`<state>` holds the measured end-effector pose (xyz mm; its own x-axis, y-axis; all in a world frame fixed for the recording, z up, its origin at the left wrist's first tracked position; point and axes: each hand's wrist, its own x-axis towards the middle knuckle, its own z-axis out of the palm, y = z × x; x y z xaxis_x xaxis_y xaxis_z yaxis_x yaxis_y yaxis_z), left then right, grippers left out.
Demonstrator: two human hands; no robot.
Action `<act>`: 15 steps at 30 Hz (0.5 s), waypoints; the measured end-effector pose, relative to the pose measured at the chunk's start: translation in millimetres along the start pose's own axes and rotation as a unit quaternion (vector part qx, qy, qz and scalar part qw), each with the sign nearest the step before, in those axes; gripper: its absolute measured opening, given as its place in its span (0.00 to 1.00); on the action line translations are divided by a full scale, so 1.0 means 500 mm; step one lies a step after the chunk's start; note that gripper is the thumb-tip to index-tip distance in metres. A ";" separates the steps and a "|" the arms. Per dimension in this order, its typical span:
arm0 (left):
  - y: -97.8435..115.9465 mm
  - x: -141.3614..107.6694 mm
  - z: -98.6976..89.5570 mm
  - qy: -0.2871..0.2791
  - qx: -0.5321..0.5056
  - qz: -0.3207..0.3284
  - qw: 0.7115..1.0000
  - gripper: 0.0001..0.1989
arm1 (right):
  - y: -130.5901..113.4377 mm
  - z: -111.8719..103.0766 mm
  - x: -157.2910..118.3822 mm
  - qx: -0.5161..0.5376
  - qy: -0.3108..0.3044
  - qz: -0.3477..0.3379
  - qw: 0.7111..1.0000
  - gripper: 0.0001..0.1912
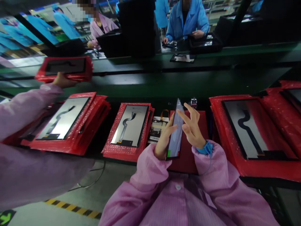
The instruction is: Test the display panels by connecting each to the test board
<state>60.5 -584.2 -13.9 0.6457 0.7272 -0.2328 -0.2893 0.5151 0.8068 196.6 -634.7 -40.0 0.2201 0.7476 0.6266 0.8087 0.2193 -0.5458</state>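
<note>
My left hand (164,139) is closed around the left edge of a thin display panel (175,138), which is tilted up and seen nearly edge-on. Its face is pale blue-grey, with a green patch and a red patch at the lower corners. My right hand (192,127) is on the panel's right side with fingers apart; the index fingertip overlaps the upper face, and I cannot tell whether it touches. A blue wrist band (205,148) circles my right wrist. Under both hands lies a dark red pad (188,163). A small circuit board (157,128) with an orange flex cable sits just left of my left hand.
Stacks of panels in red bubble wrap lie left (130,125) and right (249,128). At far left a neighbour's hand (63,81) holds another red-wrapped panel (66,66). Across the green bench (131,81), people work beside black trays (138,28).
</note>
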 end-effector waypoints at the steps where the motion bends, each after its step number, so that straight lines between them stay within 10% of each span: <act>1: -0.005 0.002 0.016 -0.001 0.015 0.012 1.000 0.23 | 0.003 0.000 0.000 -0.003 0.001 -0.004 1.000 0.29; 5: -0.024 -0.008 0.029 -0.027 0.063 0.054 0.996 0.19 | 0.012 0.000 -0.002 -0.002 0.039 0.002 0.999 0.29; 8: -0.038 -0.031 -0.028 0.016 0.188 0.165 0.968 0.17 | 0.011 -0.002 -0.003 -0.007 0.047 0.009 0.999 0.28; 12: -0.067 -0.055 -0.147 0.130 0.536 0.235 0.800 0.11 | 0.007 -0.001 -0.004 -0.004 0.052 0.008 0.999 0.28; 15: -0.090 -0.063 -0.208 0.109 0.715 0.221 0.655 0.15 | 0.006 -0.001 -0.003 0.005 0.059 0.003 0.998 0.27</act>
<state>-20.4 -583.2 -99.1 0.5608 0.7899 0.2482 0.6438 -0.6045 0.4691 198.7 -635.5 -42.4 0.2886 0.6704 0.6835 0.8011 0.2218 -0.5558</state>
